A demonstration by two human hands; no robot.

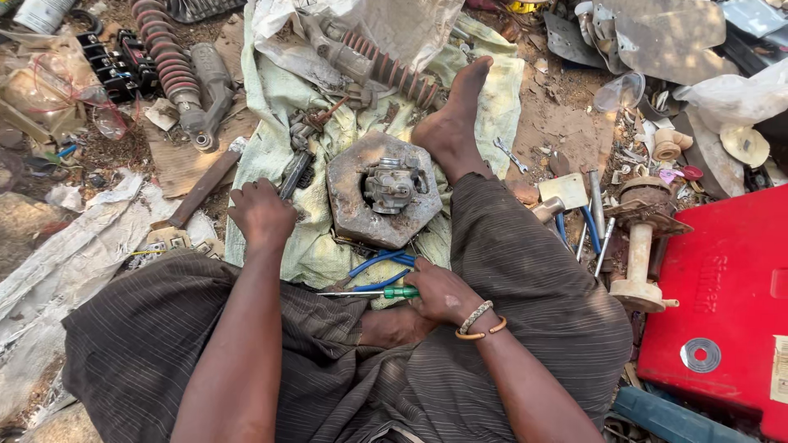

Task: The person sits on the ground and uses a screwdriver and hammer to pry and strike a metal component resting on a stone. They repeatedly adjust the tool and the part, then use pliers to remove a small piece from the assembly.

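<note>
The right hand [439, 294] is clenched around a screwdriver [373, 292] with a translucent green handle, its thin steel shaft jutting leftward from the fist over blue-handled pliers [379, 264]. The left hand [261, 212], fingers curled, grasps a dark tool [294, 174] lying on the pale green cloth [271, 107], just left of a grey carburetor [392, 184] on a rusty hexagonal plate [349, 205].

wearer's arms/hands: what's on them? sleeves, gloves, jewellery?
Both arms are bare, with no sleeves or gloves. The right hand has two bands at the wrist: a pale braided bracelet and a thin orange-brown bangle. The left hand and its wrist carry nothing.
</note>
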